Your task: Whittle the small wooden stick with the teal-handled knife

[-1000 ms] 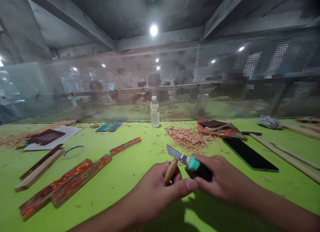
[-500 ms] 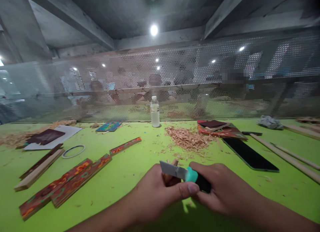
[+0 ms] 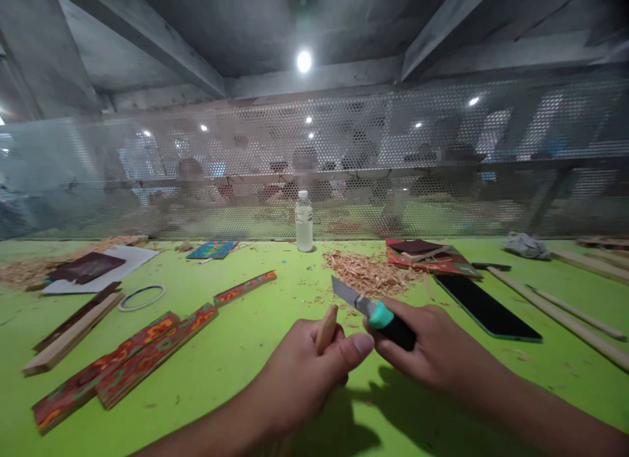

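My left hand (image 3: 314, 365) is closed around a wooden stick (image 3: 326, 331); its rounded, whittled tip pokes up above the fist, and most of its length is hidden by the fingers. In my right hand (image 3: 432, 345) is a carving knife (image 3: 388, 319) with a black and teal handle, its short steel blade pointing up and to the left. The blade stands clear of the stick. My left thumb reaches close to the right fingers. Just beyond both hands lies a heap of wood shavings (image 3: 368, 273).
Painted wooden strips (image 3: 157, 362), a plain wood bar (image 3: 69, 342) and a white ring (image 3: 142, 298) lie left. A water bottle (image 3: 304, 224) stands before the perforated metal screen (image 3: 246, 201). Right are a black phone (image 3: 489, 307), sanding sheets (image 3: 417, 247) and long wooden rods (image 3: 565, 313).
The knife has lifted off the stick, up and to the right, and its blade now points higher. The stick's tip has come into clearer view.
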Demonstrator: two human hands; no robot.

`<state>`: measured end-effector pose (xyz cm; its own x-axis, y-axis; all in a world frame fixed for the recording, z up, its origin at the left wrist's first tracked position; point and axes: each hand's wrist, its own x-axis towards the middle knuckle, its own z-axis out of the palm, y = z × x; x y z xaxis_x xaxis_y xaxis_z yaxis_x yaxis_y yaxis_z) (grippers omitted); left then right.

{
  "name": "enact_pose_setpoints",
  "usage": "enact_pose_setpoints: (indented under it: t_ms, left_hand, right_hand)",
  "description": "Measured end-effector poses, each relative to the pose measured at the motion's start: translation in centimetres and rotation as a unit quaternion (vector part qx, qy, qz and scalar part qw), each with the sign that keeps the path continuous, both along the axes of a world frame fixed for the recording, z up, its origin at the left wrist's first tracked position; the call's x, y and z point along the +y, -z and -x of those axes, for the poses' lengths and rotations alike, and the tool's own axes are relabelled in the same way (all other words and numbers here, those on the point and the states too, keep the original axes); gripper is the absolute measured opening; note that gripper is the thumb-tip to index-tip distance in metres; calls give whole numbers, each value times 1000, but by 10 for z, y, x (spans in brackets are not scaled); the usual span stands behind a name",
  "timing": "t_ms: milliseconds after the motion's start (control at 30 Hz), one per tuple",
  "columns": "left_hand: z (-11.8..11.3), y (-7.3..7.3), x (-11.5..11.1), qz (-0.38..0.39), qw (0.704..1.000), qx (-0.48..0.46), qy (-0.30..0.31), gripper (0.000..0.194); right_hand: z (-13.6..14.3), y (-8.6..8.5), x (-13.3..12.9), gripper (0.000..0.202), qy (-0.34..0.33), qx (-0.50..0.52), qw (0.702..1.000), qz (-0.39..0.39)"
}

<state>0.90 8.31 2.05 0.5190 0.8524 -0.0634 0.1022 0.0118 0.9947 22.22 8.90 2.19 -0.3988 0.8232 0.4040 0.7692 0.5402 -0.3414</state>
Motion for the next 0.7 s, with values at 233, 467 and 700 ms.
enact_pose_setpoints:
  t_ms: [233,467,700]
  left_hand:
    - [-1,1,0,-38,996,-55,53,48]
    - [-1,-2,-4,-53,997,-52,33,31]
    - [-1,1,-6,-71,997,1,-12,45]
  right_hand:
    - [2,1,-7,10,-66,-40,994,79]
    - [9,2,-12,9,-35,-25,996,78]
    - [10,15,-15,10,2,-19,1000,10]
